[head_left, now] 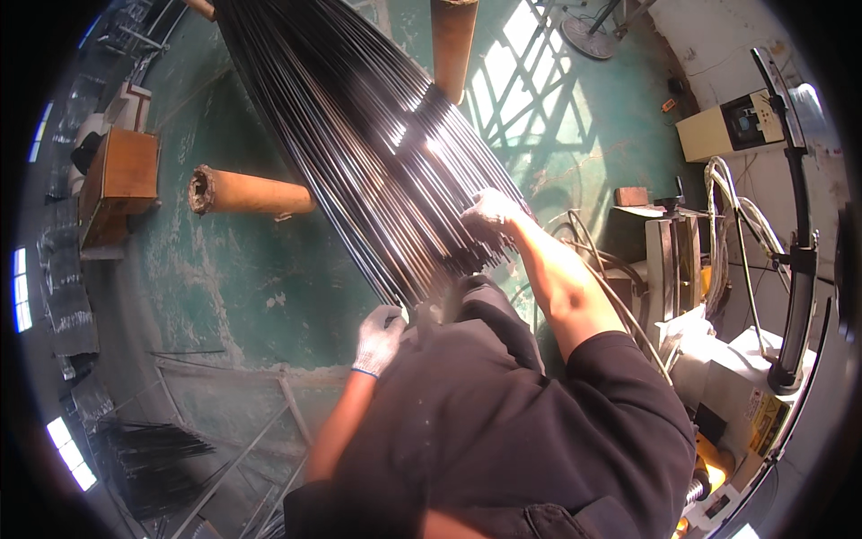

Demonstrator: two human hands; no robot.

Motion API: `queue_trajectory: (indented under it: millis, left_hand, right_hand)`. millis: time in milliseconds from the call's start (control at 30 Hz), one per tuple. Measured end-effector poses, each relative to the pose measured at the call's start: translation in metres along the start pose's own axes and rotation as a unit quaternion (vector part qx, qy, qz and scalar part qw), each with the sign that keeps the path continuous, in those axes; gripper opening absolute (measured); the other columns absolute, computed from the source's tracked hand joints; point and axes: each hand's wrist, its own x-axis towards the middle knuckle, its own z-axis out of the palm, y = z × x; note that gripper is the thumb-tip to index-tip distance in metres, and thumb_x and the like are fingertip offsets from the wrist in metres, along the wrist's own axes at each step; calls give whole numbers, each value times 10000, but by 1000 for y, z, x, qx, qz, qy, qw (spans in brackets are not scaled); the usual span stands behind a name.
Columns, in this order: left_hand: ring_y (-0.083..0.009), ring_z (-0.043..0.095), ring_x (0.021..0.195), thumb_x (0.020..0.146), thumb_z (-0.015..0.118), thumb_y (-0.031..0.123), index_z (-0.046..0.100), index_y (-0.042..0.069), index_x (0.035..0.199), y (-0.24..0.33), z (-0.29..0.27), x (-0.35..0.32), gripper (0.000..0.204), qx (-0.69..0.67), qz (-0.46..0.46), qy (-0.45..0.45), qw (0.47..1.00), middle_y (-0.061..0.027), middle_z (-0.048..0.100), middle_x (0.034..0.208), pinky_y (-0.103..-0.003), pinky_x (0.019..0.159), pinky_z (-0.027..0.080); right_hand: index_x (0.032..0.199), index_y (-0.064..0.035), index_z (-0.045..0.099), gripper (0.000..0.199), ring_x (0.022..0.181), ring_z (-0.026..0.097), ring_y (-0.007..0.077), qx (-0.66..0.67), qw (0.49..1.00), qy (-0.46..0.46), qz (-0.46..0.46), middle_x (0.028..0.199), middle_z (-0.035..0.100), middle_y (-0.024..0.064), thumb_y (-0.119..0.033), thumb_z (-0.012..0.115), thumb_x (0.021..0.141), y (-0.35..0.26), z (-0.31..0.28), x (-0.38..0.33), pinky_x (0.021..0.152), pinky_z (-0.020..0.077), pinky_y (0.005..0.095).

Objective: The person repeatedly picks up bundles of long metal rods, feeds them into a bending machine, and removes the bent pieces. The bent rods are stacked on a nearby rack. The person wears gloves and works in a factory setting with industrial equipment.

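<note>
Rods (377, 153), a whole dark sheaf of them, stretch out ahead of the person above the green floor (256, 296), long axis slanting from far left down toward the waist! Right hand (491, 213) is the nearer one, gloved, right on the sheaf's right edge by the near ends, fingers curled over, though whether they pinch any I can't tell. Left hand (381, 340) sits lower, at the near left corner: rods lie ahead and rightward of its bent fingers, and their grip can't be told either.
</note>
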Motion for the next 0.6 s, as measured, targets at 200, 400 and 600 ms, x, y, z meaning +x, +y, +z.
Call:
queue_trajectory:
  millis: [200,400,600]
  left_hand:
    - [-172,713,883,920,708,121,750,0,1078,-19,-37,19,203,-17,16,6,1000,-108,760,944,-326,846,567]
    - [-209,749,910,930,707,168,767,8,1069,-20,-34,23,221,-24,-15,8,1000,-140,785,963,-351,874,581]
    - [-146,709,852,959,704,146,753,-27,1072,-2,-7,51,212,-120,-42,-96,987,-81,750,932,-315,789,584]
  right_hand:
    - [955,15,768,218,738,750,193,212,972,-70,-72,845,779,130,-197,722,974,19,17,-17,679,602,336]
    - [982,-75,735,258,599,653,192,295,955,-20,1,718,676,86,-292,624,1066,20,41,-24,545,539,380]
    - [839,-67,606,509,513,538,183,134,991,9,13,637,582,47,-503,505,1081,-16,64,-120,512,454,375]
